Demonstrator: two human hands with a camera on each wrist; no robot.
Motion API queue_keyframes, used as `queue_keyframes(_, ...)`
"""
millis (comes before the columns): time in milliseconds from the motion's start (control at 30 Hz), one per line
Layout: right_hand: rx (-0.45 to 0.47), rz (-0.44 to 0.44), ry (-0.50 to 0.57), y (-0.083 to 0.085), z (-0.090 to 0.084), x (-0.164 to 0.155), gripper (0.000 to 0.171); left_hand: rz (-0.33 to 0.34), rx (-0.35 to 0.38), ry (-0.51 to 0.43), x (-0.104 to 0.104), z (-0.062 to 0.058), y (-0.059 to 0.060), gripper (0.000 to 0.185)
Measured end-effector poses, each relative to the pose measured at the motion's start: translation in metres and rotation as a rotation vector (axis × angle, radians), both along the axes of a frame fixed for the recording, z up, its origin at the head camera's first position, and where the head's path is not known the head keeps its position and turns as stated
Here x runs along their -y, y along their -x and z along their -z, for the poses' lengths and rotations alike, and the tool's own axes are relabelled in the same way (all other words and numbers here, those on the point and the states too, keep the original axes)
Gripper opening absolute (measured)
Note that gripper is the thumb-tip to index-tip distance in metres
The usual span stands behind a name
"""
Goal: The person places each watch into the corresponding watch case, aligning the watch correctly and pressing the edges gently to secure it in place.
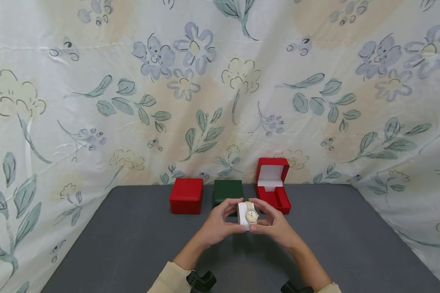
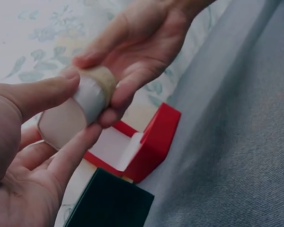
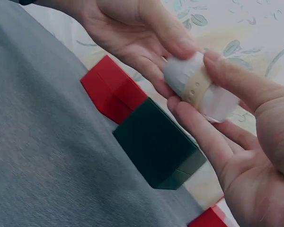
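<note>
A small wristwatch with a pale dial and cream strap is wrapped round a white watch cushion. Both hands hold it up over the grey table, dial towards the head camera. My left hand pinches the bare white end of the cushion between thumb and fingers. From the other side, my right hand grips the strap end, thumb below and fingers above in the head view. Holes in the cream strap show in the right wrist view. Behind the hands stands a closed green box, partly covered by them.
A closed red box stands left of the green one. To the right, an open red box has its lid raised, showing a white lining. A floral cloth hangs behind the grey table.
</note>
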State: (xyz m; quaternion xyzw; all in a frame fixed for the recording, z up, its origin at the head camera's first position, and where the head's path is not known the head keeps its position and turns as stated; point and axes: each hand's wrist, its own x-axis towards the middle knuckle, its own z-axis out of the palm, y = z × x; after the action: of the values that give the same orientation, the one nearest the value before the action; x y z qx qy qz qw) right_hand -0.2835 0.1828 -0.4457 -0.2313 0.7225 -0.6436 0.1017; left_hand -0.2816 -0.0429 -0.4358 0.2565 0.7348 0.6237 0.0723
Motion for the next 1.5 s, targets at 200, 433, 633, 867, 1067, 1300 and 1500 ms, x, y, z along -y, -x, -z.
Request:
queue_keyframes(200,0.024,-0.02,0.005,-0.001,0.002,0.002,0.073,0.029,-0.026,0.049,-0.001,-0.002,-0.003,0.068)
queue_keyframes(433,0.079,-0.03,-0.018,-0.002,0.004,0.0,0.069,0.059,-0.071,0.098,-0.003,0.0,-0.007,0.072)
queue_keyframes(633,0.082,-0.023,-0.029,-0.002,0.004,-0.002,0.069,0.037,-0.106,0.144,-0.007,0.003,-0.007,0.072)
queue_keyframes(867,-0.027,0.033,-0.14,-0.001,-0.001,-0.006,0.074,-0.095,-0.187,0.261,-0.017,0.005,-0.007,0.071)
queue_keyframes(1067,-0.073,0.196,-0.211,-0.002,-0.005,-0.014,0.073,-0.16,-0.217,0.291,-0.036,-0.001,-0.001,0.071)
queue_keyframes(1300,-0.101,0.393,-0.189,0.0,-0.006,-0.029,0.065,-0.184,-0.279,0.422,-0.068,-0.013,0.024,0.072)
queue_keyframes(1500,-0.105,0.557,-0.166,0.011,-0.006,-0.04,0.049,-0.178,-0.335,0.538,-0.099,-0.018,0.05,0.069)
